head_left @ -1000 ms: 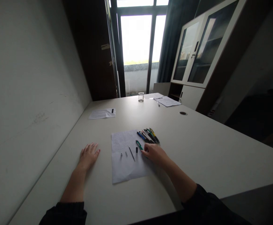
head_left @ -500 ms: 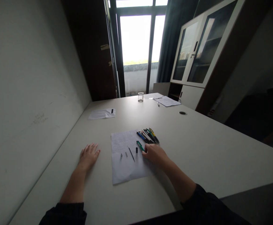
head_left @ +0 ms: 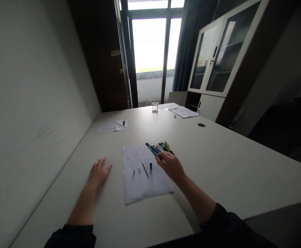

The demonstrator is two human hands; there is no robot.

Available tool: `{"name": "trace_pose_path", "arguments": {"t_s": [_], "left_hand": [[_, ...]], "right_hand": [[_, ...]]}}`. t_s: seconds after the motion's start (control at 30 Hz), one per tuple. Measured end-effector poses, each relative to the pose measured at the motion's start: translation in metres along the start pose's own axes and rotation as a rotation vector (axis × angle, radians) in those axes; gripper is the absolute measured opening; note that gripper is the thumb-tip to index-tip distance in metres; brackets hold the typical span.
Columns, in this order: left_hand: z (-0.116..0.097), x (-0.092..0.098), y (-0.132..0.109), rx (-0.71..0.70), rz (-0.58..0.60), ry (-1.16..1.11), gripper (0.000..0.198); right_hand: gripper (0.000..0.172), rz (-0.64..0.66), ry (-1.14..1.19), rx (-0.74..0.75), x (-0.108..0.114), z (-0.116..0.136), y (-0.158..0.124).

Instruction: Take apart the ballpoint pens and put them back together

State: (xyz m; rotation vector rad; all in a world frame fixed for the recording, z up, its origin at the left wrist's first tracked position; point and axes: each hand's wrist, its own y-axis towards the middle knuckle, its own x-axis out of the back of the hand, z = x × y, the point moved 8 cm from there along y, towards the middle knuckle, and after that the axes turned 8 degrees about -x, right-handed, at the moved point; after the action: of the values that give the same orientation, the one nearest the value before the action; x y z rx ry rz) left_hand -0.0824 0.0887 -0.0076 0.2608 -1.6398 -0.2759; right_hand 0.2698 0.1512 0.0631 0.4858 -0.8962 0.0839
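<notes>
Green pen (head_left: 151, 150), lying on the paper (head_left: 140, 187) a second earlier, was now pinched in the right hand (head_left: 170, 165), pointing toward ten o'clock beside the pen pile (head_left: 166, 146); the left hand (head_left: 100, 171) stayed flat, empty, on the table (head_left: 217, 155).

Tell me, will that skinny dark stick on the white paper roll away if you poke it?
Probably, a little: the thin dark rod looks round and lies loose on the flat white paper sheet. It looks very light, so a nudge should shift it easily. Being so slim, it may bend when pinched.
</notes>
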Motion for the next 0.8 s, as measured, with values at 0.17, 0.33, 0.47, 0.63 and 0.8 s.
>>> {"name": "trace_pose_path", "arguments": {"t_s": [0.17, 0.33, 0.47, 0.63, 0.8], "left_hand": [[-0.041, 0.044, 0.008, -0.112, -0.214, -0.188, 0.041], [-0.092, 0.071, 0.001, -0.267, -0.320, -0.392, 0.033], [-0.130, 0.076, -0.007, -0.454, -0.301, -0.496, 0.033], [-0.163, 0.070, -0.013, -0.626, -0.222, -0.500, 0.038], [-0.165, 0.064, -0.012, -0.602, -0.198, -0.497, 0.023]], "right_hand": [[0.022, -0.028, 0.106, 0.221, 0.008, 0.025, -0.009], [0.021, 0.027, 0.112, 0.364, 0.003, 0.042, -0.017], [0.016, 0.027, 0.108, 0.490, -0.002, 0.054, -0.024], [0.013, 0.034, 0.054, 0.584, -0.009, 0.068, -0.035], [0.016, 0.048, 0.101, 0.615, -0.010, 0.075, -0.039]]}}
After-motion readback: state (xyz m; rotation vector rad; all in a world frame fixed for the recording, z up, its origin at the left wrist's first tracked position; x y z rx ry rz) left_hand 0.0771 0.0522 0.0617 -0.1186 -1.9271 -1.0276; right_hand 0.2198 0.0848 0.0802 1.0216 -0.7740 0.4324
